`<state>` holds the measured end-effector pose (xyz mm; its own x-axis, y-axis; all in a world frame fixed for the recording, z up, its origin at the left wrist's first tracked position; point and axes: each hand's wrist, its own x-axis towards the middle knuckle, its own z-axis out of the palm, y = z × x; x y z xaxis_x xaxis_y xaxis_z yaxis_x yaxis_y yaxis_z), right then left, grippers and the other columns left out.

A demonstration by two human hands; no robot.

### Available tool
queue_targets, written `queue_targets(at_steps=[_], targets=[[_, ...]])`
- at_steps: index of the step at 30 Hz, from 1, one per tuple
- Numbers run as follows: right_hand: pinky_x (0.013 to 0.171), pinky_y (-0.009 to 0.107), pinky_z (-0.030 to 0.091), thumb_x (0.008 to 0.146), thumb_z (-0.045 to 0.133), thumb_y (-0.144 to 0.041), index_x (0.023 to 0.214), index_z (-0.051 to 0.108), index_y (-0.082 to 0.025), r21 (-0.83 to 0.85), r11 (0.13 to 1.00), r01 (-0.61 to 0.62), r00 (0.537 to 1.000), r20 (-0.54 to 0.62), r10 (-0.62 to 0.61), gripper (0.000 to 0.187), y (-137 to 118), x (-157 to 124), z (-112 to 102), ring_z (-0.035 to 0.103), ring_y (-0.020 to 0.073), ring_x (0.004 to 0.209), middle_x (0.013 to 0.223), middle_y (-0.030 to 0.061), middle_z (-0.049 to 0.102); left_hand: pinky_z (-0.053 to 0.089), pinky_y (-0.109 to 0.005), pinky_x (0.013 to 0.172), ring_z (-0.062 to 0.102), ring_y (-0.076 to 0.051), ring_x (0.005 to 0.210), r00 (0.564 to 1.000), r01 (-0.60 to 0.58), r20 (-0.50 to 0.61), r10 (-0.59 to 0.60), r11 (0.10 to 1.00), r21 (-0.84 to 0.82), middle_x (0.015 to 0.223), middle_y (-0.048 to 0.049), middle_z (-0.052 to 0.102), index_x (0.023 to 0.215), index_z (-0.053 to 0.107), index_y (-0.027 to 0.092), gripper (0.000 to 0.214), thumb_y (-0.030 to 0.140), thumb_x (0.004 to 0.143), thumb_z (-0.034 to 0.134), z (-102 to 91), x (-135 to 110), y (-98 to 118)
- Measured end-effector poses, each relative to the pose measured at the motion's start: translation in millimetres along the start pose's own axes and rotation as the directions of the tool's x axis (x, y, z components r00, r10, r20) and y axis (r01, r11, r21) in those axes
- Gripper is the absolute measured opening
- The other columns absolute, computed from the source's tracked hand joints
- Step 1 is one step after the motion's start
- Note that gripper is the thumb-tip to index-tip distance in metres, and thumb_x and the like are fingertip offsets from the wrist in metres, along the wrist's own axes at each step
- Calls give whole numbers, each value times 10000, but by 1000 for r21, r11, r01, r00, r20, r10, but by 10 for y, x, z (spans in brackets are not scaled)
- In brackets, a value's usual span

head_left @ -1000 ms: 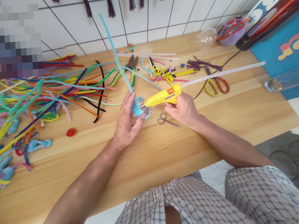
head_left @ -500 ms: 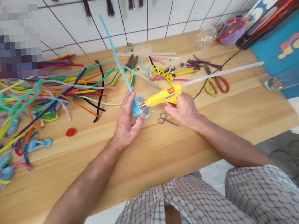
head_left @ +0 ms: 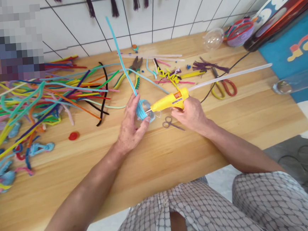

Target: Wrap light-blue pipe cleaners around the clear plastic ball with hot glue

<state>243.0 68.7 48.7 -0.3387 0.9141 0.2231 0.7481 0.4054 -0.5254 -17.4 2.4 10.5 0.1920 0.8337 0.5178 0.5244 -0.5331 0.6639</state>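
Observation:
My left hand (head_left: 130, 126) is closed around a small clear ball (head_left: 144, 111) partly wrapped in a light blue pipe cleaner (head_left: 121, 61), whose free end sticks up and away toward the wall. My right hand (head_left: 192, 114) grips a yellow glue gun (head_left: 169, 100) with a long clear glue stick (head_left: 230, 74) trailing out to the right. The gun's nozzle touches the wrapped ball. Both hands hover just above the wooden table (head_left: 173, 156).
A heap of coloured pipe cleaners (head_left: 35, 100) covers the table's left. Small scissors (head_left: 170, 123) lie under my right hand. Pliers (head_left: 137, 68), yellow-and-red scissors (head_left: 222, 85), a clear plastic dome (head_left: 212, 39) and a red cap (head_left: 73, 136) lie around. A blue box (head_left: 298, 47) stands at the right.
The glue gun's nozzle has edged slightly right and down along the ball. The pipe cleaner's free end has swung a little to the right.

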Motion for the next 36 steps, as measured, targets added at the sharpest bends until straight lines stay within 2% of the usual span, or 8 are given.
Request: queue_targets(at_steps=[8,15,22,36], targets=[[654,329,463,760,622,-203,758,590,-252,-1,1000,-9,1000,-12,9,58,19,1,13,556,184,638,657,4,595,303,-594,1446,307,-354,1766,1000,10,17,-10,1000,1,1896,-136,284,1812,209,346,772,475,1159,600,-8,0,2],[664,318,456,770,599,-179,803,610,-243,0,1000,6,1000,-21,-6,73,-15,27,15,554,176,644,700,8,634,326,-611,1450,339,-332,1756,1000,20,-3,-20,999,-35,1890,-89,316,1806,241,391,759,453,1150,618,11,-6,-6],[694,323,465,778,605,-158,795,598,-239,-1,1000,2,1000,-16,-2,83,-12,27,21,577,185,681,741,21,662,324,-612,1452,344,-338,1754,1000,30,7,-29,999,-45,1867,-101,366,1807,251,373,787,437,1132,650,4,-20,-21],[686,327,472,773,632,-154,812,643,-232,2,1000,-31,999,23,31,87,-16,0,-1,617,198,697,732,22,663,341,-592,1439,346,-331,1753,1000,20,-3,-20,1000,3,1881,-122,329,1809,231,351,776,459,1146,620,4,-11,-4]])
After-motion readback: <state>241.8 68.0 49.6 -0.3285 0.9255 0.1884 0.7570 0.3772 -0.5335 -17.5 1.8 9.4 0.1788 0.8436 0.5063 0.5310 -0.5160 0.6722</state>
